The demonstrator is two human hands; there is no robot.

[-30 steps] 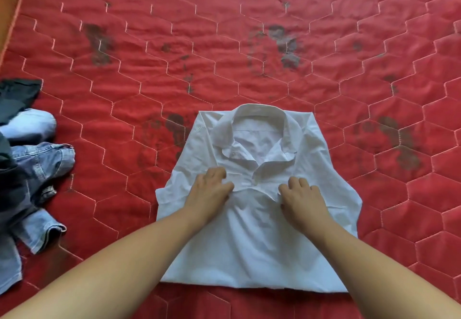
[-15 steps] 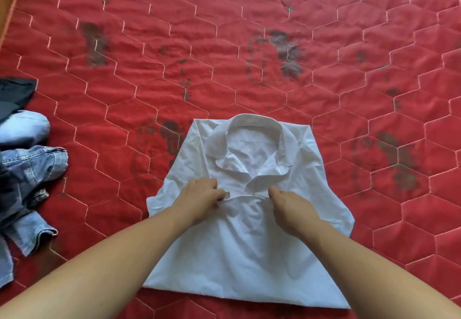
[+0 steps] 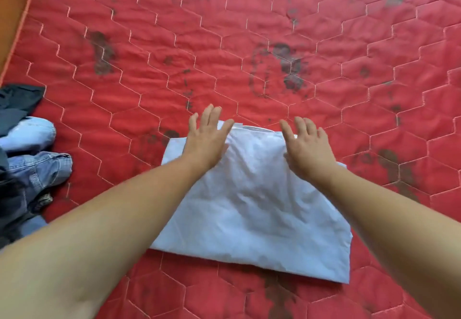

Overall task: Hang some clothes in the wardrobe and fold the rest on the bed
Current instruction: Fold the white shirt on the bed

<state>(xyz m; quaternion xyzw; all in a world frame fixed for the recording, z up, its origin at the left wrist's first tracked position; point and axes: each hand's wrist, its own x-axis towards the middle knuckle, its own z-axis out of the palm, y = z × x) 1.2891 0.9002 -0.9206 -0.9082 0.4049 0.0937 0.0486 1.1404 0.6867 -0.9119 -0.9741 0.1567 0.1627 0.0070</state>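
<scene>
On the red quilt (image 3: 324, 31), I see the left hand (image 3: 207, 141) and right hand (image 3: 308, 149) resting flat, fingers straight, on the folded white shirt (image 3: 249, 206).

white shirt (image 3: 252, 194): bottom half folded up toward 12 o'clock, collar now covered | left hand (image 3: 205, 141), right hand (image 3: 308, 149): pinching before, now flat (fingers spread)
</scene>
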